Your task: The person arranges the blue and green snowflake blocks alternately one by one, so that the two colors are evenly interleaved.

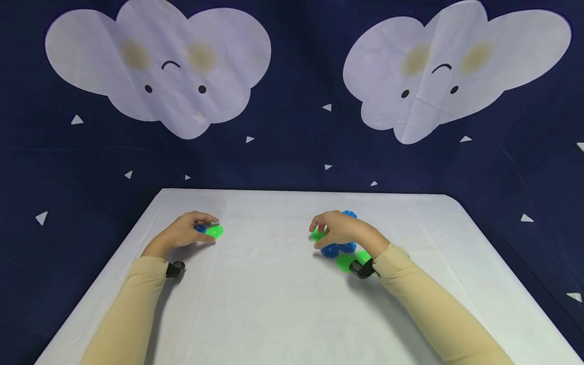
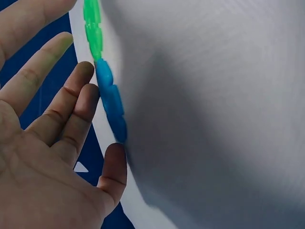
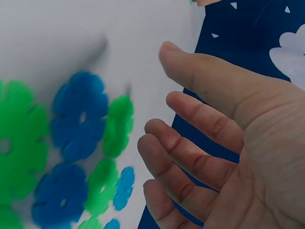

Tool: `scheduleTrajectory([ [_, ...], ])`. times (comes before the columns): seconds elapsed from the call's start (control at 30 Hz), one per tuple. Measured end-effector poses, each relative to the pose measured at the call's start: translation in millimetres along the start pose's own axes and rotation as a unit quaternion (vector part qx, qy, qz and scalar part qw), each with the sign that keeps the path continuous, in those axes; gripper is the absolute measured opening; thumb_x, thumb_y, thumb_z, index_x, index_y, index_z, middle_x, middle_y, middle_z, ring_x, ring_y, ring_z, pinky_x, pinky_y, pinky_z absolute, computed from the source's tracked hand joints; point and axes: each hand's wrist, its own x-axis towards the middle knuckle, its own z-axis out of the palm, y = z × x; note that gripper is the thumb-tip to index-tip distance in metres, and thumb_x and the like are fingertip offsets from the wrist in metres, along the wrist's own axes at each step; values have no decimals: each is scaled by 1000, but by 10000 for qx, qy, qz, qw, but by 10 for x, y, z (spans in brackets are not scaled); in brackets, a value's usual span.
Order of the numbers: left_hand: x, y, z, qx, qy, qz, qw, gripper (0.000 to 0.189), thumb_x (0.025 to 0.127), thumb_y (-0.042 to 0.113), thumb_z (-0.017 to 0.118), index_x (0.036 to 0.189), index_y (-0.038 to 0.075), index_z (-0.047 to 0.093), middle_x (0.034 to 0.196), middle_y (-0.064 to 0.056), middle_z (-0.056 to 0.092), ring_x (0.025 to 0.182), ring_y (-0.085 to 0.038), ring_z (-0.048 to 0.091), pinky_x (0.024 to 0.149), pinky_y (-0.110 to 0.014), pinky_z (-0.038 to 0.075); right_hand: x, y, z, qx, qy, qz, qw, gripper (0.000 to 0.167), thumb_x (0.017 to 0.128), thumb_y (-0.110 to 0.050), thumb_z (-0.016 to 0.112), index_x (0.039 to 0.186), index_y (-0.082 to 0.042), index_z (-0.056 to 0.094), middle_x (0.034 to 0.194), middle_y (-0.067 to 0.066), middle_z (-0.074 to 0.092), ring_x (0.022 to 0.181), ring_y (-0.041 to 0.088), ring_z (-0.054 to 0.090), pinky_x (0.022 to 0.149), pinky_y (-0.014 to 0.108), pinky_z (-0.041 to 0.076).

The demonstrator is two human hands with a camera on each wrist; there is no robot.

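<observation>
My left hand (image 1: 184, 229) is at the table's left side with fingers loosely bent. Beside it lie a green notched plastic disc (image 1: 214, 231) and a blue notched disc (image 2: 111, 100). In the left wrist view the two discs appear edge-on in a line, and fingertips (image 2: 116, 155) are at the blue disc's edge; contact is hard to tell. My right hand (image 1: 339, 228) hovers over a group of flower-shaped discs, its fingers relaxed and holding nothing. That group includes a blue disc (image 3: 80, 117) and a large green disc (image 3: 21, 143). My right hand and wrist partly hide the group in the head view.
The white-covered table (image 1: 255, 294) spans the area between both arms. Behind it hangs a dark blue cloth (image 1: 292, 126) with cloud faces and small white triangles. A small black wrist camera (image 1: 362, 268) sits under the right wrist, close to green discs (image 1: 345, 262).
</observation>
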Motion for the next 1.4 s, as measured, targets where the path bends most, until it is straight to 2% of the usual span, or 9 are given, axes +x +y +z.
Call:
scheduleTrajectory([
  [0.17,8,-50,35,-16,25,-34,10000,61,85,20,92,139,1,70,137,-24,64,127,-41,58,117,-62,44,-93,140,55,-160,96,52,9998,41,90,-23,89,126,-13,73,120,9,72,101,19,68,87,35,59],
  [0.37,-5,-80,52,-223,80,22,9997,54,85,14,90,134,-2,72,138,-27,63,129,-44,58,116,-62,46,-140,242,116,79,149,173,9997,36,87,-16,91,120,-13,77,115,8,74,101,20,68,83,33,60],
  [0.73,11,-92,68,-144,128,52,9998,46,87,13,89,129,1,76,141,-28,62,133,-48,57,116,-64,45,-145,355,199,176,252,44,9995,33,84,-12,92,113,-12,77,107,4,73,101,19,66,88,36,59],
  [1.1,-6,-65,58,-237,76,-41,9997,46,88,15,88,130,2,75,141,-26,62,134,-47,56,118,-63,43,-141,381,218,208,325,-18,9993,32,83,-11,93,110,-13,76,100,3,70,91,16,63,79,30,56],
  [1.4,1,-70,63,-225,62,-70,9997,46,88,15,88,130,3,74,141,-26,62,135,-47,56,118,-64,43,-133,328,229,135,328,-99,9993,33,83,-13,93,112,-13,76,101,2,72,94,16,64,83,32,57],
])
